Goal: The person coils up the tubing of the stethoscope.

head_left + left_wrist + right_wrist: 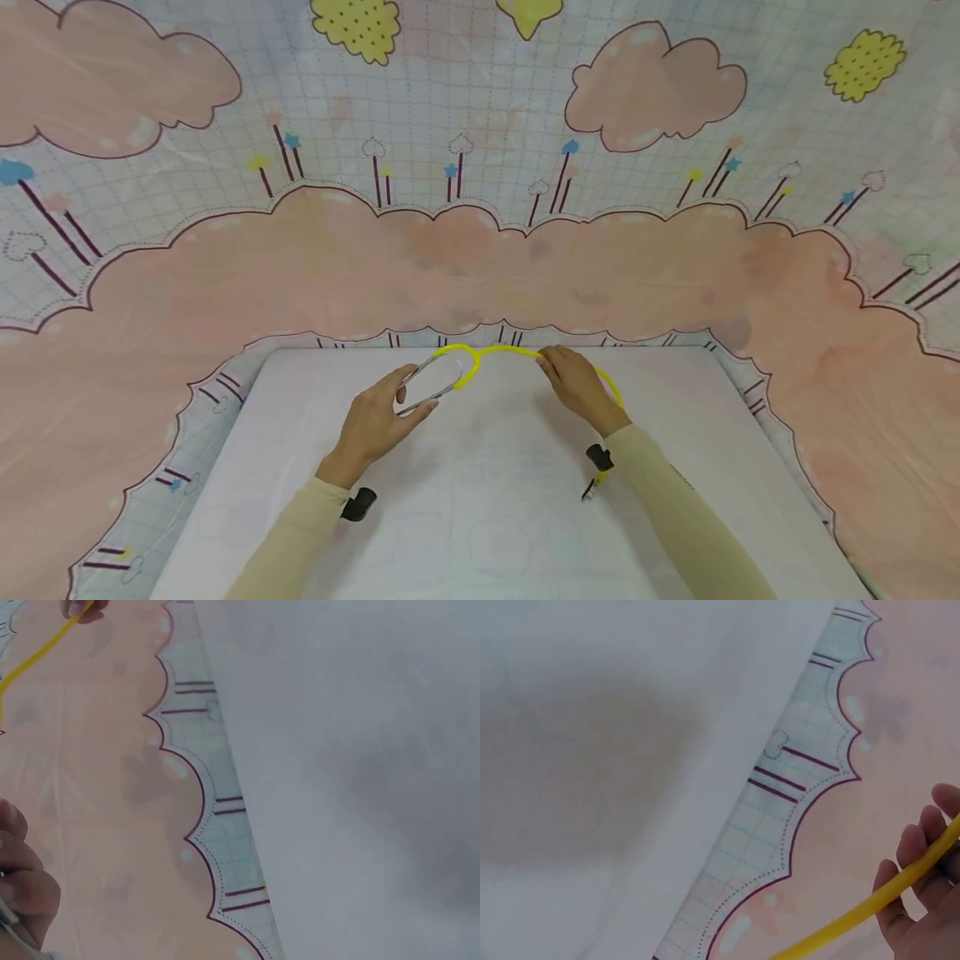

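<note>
A stethoscope with yellow tubing [510, 348] is held up between both hands over the white table. My left hand [371, 421] grips its two metal ear tubes, one by the fingers and one by the thumb, and they stand spread apart. Farther along the tubing, my right hand [576, 379] holds it with the fingers bent around it. From there the tubing hangs behind the right wrist, its dark and metal end piece [590, 487] dangling below. In the right wrist view, the yellow tubing [855, 915] crosses the curled fingers [913, 844].
Under the hands lies a white tabletop [465, 517]. Around its far and side edges runs a cloth [525, 275] printed with pink clouds, stars and hearts. A small black device [360, 505] is worn at the left wrist, and another black device [599, 457] at the right.
</note>
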`<action>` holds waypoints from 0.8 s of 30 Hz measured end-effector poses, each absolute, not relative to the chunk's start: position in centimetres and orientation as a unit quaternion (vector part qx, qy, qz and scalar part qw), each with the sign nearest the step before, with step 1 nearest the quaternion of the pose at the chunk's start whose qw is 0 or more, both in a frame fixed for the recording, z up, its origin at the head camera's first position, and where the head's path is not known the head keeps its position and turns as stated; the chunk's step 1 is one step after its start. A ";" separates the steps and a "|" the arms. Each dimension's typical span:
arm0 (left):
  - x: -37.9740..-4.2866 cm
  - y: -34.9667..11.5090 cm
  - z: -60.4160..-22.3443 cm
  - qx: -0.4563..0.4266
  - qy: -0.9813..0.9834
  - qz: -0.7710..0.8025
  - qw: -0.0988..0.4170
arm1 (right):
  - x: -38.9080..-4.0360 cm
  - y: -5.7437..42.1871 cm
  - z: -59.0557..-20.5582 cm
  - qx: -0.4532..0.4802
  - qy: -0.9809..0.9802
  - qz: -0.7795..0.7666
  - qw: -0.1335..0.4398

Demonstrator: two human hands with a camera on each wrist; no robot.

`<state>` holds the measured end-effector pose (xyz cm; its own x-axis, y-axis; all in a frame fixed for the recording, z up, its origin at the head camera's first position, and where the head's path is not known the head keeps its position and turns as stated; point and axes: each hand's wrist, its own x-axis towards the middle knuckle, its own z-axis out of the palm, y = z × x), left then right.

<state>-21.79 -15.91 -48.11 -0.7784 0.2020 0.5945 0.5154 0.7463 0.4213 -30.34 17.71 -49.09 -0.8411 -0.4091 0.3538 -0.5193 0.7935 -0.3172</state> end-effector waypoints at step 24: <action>-22.1 -12.6 -45.5 -0.129 -0.882 -0.322 0.319 | -25.2 12.2 -47.0 0.303 -0.940 0.128 0.089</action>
